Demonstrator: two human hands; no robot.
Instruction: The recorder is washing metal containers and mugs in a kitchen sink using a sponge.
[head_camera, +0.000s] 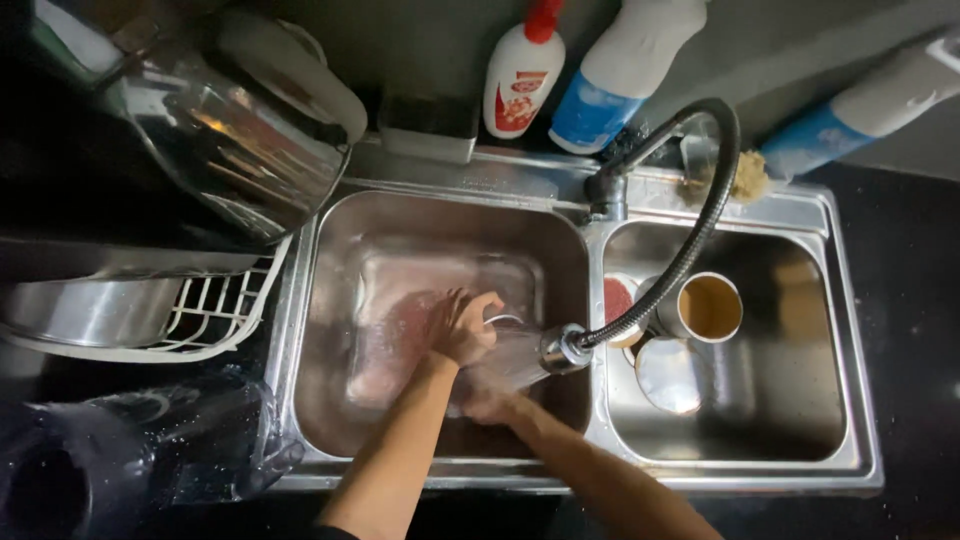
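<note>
My left hand grips a clear glass mid-basin of the left sink; my right hand supports below. Spray from the faucet head could slick it loose.

A stainless-steel double-basin sink set in a black countertop. The right basin holds a steel cup of brown liquid, a steel lid and a red-centred round piece (partly hidden by the hose). On the counter at left sit a white slatted dish rack and a clear plastic container.
</note>
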